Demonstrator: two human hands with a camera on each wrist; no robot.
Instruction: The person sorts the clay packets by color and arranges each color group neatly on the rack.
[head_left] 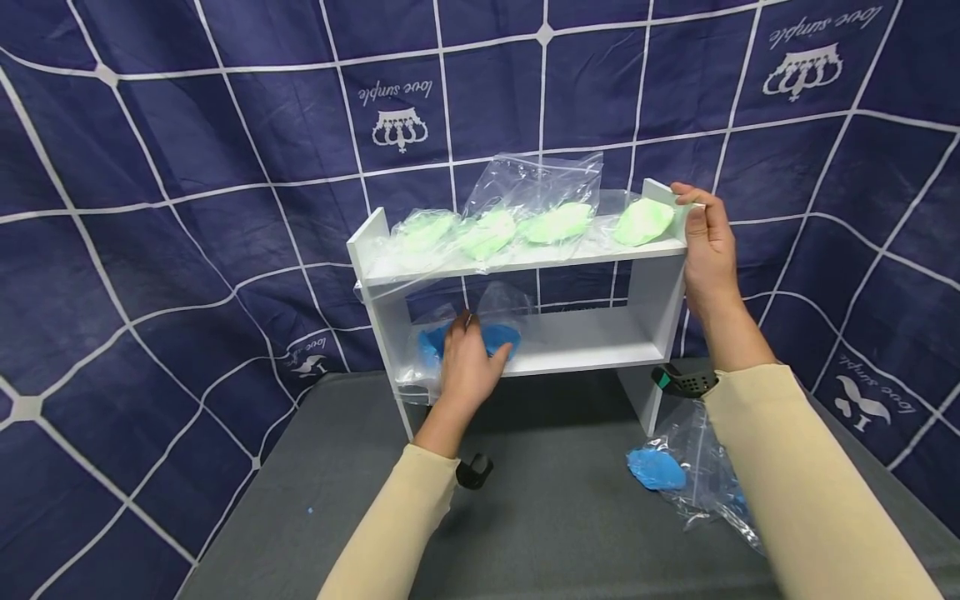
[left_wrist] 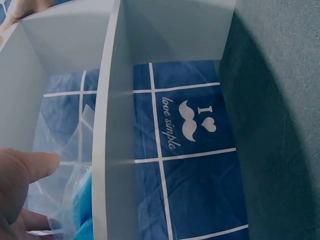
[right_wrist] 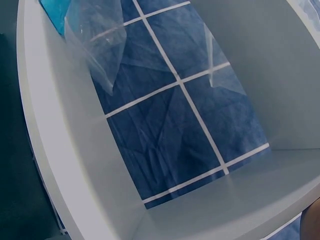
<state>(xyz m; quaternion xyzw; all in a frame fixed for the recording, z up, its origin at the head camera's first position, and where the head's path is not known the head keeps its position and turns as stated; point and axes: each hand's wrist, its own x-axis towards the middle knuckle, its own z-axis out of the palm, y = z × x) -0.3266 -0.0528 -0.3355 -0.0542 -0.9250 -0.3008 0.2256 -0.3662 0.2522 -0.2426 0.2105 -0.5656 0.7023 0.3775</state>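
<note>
A white two-tier shelf (head_left: 592,337) stands on the grey table against the curtain. My right hand (head_left: 710,250) grips the top of its right side panel, fingers over the edge and thumb in front. My left hand (head_left: 468,362) reaches onto the left part of the lower tier and rests on a soft blue piece (head_left: 501,337) in a clear plastic bag. Its thumb (left_wrist: 42,166) sticks out straight in the left wrist view, clear plastic beside it. On the upper tier lie several pale green pieces (head_left: 643,222) in clear zip bags (head_left: 536,179).
On the table by the shelf's right foot lies another blue piece (head_left: 656,469) with clear zip bags (head_left: 705,467), partly hidden by my right sleeve. A navy curtain (head_left: 225,167) with white grid lines hangs behind and at both sides. A tiny blue scrap (head_left: 311,510) lies at the left.
</note>
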